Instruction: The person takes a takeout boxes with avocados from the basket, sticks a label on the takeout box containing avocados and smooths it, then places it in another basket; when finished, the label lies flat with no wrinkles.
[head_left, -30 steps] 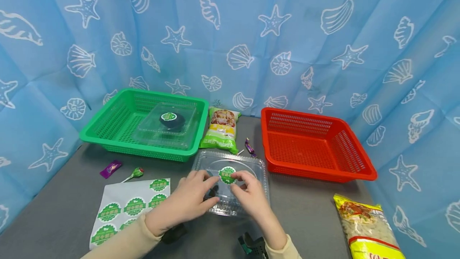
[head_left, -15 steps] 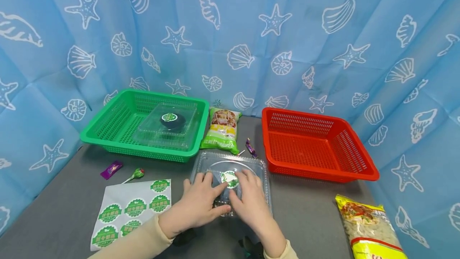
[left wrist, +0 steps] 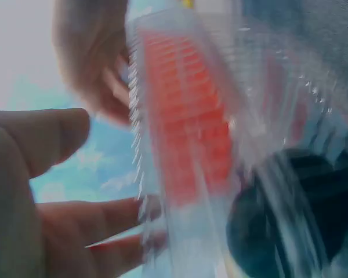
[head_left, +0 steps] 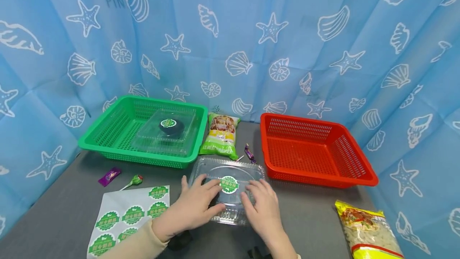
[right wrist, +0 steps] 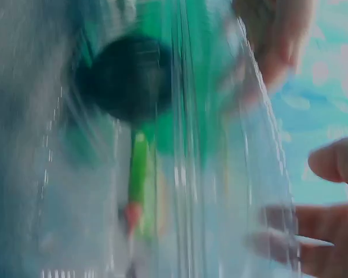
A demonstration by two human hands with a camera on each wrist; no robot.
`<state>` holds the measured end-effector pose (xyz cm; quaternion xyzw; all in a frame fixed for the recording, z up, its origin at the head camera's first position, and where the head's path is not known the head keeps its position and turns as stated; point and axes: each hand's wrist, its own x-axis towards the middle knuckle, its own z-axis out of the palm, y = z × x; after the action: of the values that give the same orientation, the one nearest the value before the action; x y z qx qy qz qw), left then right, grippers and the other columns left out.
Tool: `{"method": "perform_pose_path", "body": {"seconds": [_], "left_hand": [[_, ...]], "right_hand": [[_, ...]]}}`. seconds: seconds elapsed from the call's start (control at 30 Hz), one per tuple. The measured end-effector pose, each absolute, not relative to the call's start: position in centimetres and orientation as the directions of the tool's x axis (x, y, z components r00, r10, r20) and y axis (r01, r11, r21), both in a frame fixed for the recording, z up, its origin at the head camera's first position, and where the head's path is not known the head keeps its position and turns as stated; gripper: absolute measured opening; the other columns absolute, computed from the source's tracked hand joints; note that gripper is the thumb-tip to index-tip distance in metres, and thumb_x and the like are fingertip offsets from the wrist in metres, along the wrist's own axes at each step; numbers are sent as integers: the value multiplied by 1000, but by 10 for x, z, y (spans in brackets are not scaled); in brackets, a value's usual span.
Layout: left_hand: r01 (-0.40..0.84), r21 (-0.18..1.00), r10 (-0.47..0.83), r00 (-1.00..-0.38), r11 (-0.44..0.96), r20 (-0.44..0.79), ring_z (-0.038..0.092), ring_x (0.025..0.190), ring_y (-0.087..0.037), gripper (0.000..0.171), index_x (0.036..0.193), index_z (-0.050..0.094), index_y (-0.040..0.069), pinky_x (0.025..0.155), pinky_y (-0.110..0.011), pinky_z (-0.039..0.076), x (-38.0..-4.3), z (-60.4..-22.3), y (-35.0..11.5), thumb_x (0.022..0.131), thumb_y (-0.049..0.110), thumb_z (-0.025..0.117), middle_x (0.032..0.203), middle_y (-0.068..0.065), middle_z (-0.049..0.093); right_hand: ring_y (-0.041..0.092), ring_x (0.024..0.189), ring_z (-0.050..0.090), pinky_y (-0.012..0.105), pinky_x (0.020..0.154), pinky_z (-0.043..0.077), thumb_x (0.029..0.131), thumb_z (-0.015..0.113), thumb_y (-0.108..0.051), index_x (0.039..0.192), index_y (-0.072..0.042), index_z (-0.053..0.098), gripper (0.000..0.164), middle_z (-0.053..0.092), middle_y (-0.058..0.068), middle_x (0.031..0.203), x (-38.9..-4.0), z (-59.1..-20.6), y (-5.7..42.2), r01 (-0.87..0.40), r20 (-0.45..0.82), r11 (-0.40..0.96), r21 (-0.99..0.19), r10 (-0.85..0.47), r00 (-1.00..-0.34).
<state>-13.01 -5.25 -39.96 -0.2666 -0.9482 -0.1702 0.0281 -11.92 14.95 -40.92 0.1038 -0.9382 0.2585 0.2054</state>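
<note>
A clear plastic clamshell box [head_left: 248, 171] stands in front of me with its lid down. On the lid is a round green-and-white sticker [head_left: 229, 185]. My left hand [head_left: 195, 207] rests over the left part of the lid, its index fingertip at the sticker's left edge. To the right of the sticker lies my right hand [head_left: 264, 211], fingers spread and loosely bent over the lid. Neither hand grips anything. Through the box wall, the blurred left wrist view shows a dark round object [left wrist: 255, 226] inside; the right wrist view shows a dark round shape [right wrist: 133, 78] too.
A green basket [head_left: 143, 157] at the back left holds another stickered box [head_left: 154, 133]. A red basket [head_left: 320, 177] stands back right. Nearby lie a sticker sheet [head_left: 118, 199], a lollipop [head_left: 136, 180], wrapped candies [head_left: 109, 176], a green food bag [head_left: 223, 135] and a yellow food bag [head_left: 370, 227].
The fingers of both hands were on the sticker. My right hand has since moved right, off it, and the sticker shows whole on the lid. The head view has shifted slightly upward.
</note>
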Motion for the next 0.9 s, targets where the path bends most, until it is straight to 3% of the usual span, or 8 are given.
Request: {"method": "perform_pose_path", "body": {"seconds": [0.07,0.17,0.3,0.4,0.53,0.73,0.9], "left_hand": [[488,374,444,-873,788,203,29,121,-35,45,118,53,19,83,-73,15,-131,-400,-63,84,48,48,132,-5,40],[380,540,303,-925,751,230,31,120,-32,46,122,48,14,88,-61,29,-130,-402,-83,83,38,54,132,-12,35],[141,777,189,-982,614,29,42,112,-25,58,130,34,12,82,-42,43,-128,-412,-103,83,38,56,131,-12,35],[43,860,237,-967,508,-91,50,102,-22,62,132,29,16,70,-33,47,-126,-418,-108,82,41,56,131,-12,37],[8,912,290,-949,411,-122,53,97,-21,57,131,30,18,64,-29,46,-120,-417,-108,83,38,56,131,-16,36],[-9,942,332,-935,334,-127,56,91,-18,50,128,35,10,65,-30,47,-102,-410,-116,86,28,54,126,-24,38],[-26,979,386,-917,202,-104,57,81,-20,43,123,33,0,61,-34,51,-94,-405,-128,88,18,51,117,-28,40]], "right_hand": [[33,106,47,51,86,37,79,60,-25,102,-3,61,32,57,13,109,-118,-408,161,-193,391,815,-546,44,-919],[36,104,48,49,84,40,85,53,-34,116,2,50,48,51,21,115,-116,-407,176,36,168,729,-684,205,-964],[33,98,53,46,80,43,87,44,-45,112,4,53,55,56,21,108,-114,-411,189,208,-84,628,-750,221,-972],[24,86,55,37,71,46,85,51,-40,102,3,58,47,60,15,95,-113,-415,192,222,-129,568,-792,200,-971],[14,69,47,26,57,41,82,58,-29,93,5,52,36,53,9,78,-109,-418,190,239,-151,463,-854,218,-964],[12,62,45,30,49,47,81,53,-10,80,-1,36,19,45,4,67,-96,-418,185,215,-190,154,-964,163,-968],[13,57,47,33,47,49,78,51,-3,79,0,35,15,46,6,65,-87,-409,191,188,-168,141,-972,145,-975]]}}
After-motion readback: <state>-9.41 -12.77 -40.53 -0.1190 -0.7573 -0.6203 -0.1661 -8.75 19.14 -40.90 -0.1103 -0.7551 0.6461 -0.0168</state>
